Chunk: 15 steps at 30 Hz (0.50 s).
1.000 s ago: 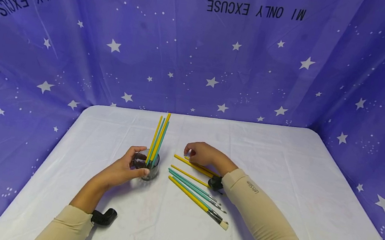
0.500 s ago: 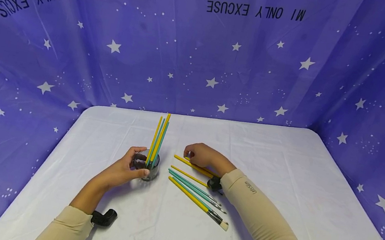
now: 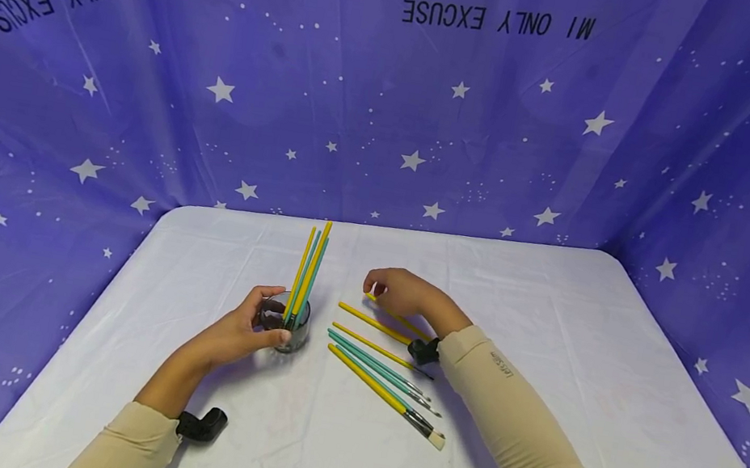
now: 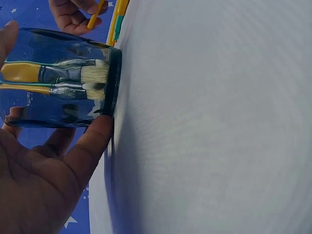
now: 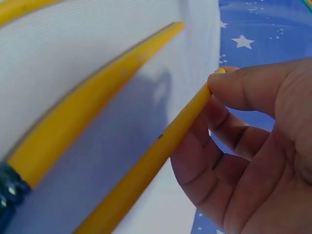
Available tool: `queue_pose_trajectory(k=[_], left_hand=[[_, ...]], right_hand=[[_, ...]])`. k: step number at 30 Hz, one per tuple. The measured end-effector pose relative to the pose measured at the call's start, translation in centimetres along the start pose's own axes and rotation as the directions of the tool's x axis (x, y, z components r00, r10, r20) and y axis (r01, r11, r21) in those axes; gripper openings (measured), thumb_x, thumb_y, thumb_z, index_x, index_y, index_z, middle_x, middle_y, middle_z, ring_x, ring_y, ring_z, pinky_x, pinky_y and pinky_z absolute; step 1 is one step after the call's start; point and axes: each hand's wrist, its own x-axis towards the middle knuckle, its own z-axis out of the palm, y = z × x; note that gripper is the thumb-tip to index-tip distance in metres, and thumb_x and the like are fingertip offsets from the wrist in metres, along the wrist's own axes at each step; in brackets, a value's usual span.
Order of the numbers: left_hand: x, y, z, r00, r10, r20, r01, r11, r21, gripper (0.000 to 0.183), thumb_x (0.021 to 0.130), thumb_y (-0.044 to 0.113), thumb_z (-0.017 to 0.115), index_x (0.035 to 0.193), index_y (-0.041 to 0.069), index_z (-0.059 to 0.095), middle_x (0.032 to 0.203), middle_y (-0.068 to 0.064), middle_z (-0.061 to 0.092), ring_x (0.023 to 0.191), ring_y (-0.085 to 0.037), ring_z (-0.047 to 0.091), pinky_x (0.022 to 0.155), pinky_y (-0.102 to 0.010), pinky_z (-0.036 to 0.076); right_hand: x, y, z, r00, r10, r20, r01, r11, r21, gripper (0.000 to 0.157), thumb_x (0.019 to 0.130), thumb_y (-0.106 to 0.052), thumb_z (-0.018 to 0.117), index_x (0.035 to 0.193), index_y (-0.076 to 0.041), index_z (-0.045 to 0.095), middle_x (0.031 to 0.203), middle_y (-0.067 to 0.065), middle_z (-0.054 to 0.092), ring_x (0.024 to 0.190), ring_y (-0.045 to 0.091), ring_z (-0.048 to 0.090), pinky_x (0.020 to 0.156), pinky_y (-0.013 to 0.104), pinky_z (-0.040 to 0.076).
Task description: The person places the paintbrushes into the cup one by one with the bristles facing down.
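Note:
My left hand (image 3: 241,336) grips a clear glass (image 4: 58,112) from its left side, with thumb and fingers round it. Several paintbrushes (image 3: 310,273) with yellow and teal handles stand in the glass, and their bristles (image 4: 94,74) point down at its base. Farther right, my right hand (image 3: 399,290) pinches the handle end of a yellow paintbrush (image 5: 156,146) between thumb and fingers. That handle is tilted, its tip lifted off the cloth; its bristle end is hidden by the right wrist in the head view.
Just nearer lies another yellow paintbrush (image 3: 372,322). Below it are a thin yellow brush (image 3: 365,340), several teal brushes (image 3: 383,365) and a thick yellow brush (image 3: 370,378) with pale bristles. A white cloth (image 3: 282,448) covers the table; a purple star-printed curtain (image 3: 366,102) hangs behind.
My right hand has risen and shifted slightly away, lifting the pinched yellow paintbrush clear of the one beside it. The left hand and the glass stay put.

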Motion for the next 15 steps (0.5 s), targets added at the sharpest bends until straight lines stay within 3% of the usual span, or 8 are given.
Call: queue_pose_trajectory(k=[10, 15], left_hand=[[0.0, 0.0, 0.0, 1.000, 0.010, 0.000, -0.010, 1.000, 0.001, 0.076, 0.092, 0.014, 0.072, 0.149, 0.005, 0.023, 0.134, -0.024, 0.050, 0.121, -0.036, 0.054, 0.104, -0.054, 0.033], [0.0, -0.1, 0.0, 1.000, 0.006, -0.001, -0.006, 1.000, 0.010, 0.077, 0.092, 0.016, 0.073, 0.149, 0.005, 0.023, 0.134, -0.023, 0.051, 0.121, -0.036, 0.054, 0.105, -0.055, 0.032]], right_hand=[[-0.8, -0.4, -1.4, 0.999, -0.037, -0.023, 0.037, 0.999, 0.021, 0.025, 0.094, 0.001, 0.055, 0.118, -0.004, 0.062, 0.109, 0.008, 0.063, 0.097, 0.023, 0.056, 0.081, 0.034, 0.047], [-1.1, -0.4, -2.1, 1.000, -0.003, -0.030, 0.006, 0.994, 0.111, 0.025, 0.097, -0.001, 0.055, 0.121, -0.004, 0.060, 0.110, 0.010, 0.061, 0.082, 0.021, 0.057, 0.072, 0.033, 0.048]])
